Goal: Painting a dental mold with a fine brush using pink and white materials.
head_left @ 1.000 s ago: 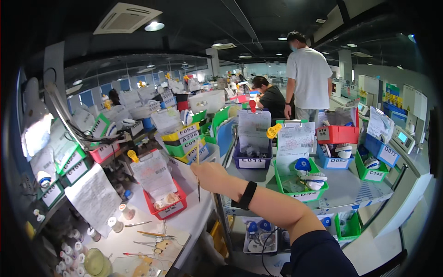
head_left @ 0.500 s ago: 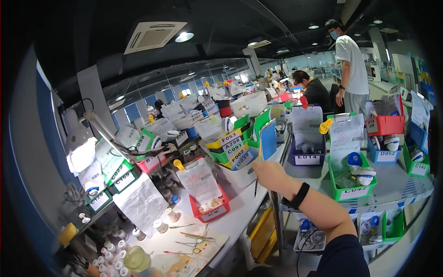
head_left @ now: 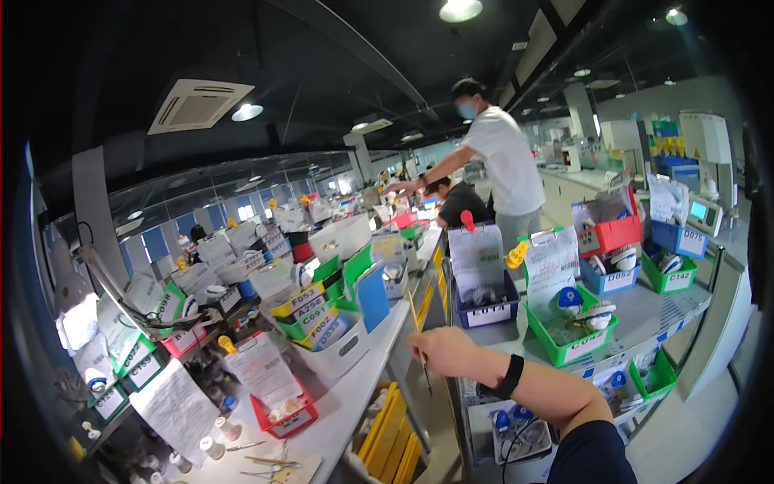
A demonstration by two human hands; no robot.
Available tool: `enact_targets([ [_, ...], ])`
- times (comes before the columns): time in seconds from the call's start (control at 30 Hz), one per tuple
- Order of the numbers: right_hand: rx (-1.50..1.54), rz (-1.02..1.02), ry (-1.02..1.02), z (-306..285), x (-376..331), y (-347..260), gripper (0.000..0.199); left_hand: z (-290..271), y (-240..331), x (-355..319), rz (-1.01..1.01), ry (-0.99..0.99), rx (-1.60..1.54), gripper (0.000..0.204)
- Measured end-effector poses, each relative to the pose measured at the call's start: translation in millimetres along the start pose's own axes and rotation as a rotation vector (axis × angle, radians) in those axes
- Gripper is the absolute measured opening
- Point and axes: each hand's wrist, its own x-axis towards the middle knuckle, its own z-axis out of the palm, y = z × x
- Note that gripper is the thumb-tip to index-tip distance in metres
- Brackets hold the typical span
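Note:
My right hand (head_left: 445, 352), with a black band on the wrist, reaches out from the lower right and is shut on a thin wooden stick (head_left: 414, 310) that points up and slightly left. The hand hovers over the gap between the white workbench (head_left: 355, 395) on the left and a grey trolley shelf (head_left: 645, 310) on the right. Nearest to it are a blue bin (head_left: 484, 311) with a paper sheet clipped on and a green bin (head_left: 568, 345) holding small parts. My left hand is out of sight.
Labelled green, yellow and white bins crowd the bench, along with a red tray (head_left: 284, 416) and a blue card (head_left: 372, 295). Yellow racks (head_left: 395, 436) stand under the bench. A person in a white shirt (head_left: 509, 165) stands at the back, with another person seated (head_left: 461, 203) beside them.
The view has swung left and upward, so my right hand now sits further right in the picture. It still holds the stick upright.

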Motion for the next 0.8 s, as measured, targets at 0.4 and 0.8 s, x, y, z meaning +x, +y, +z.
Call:
enact_targets([
  [0.4,-0.423,-0.012,0.234,-41.6,-71.0,44.4,0.018,-27.5,-181.0,37.8,-0.040,-0.171,0.001,0.053],
  [0.8,-0.464,0.091,0.336,-49.4,-84.7,108.5,0.023,-29.7,-211.2,120.0,-0.350,0.097,0.217,0.052],
])
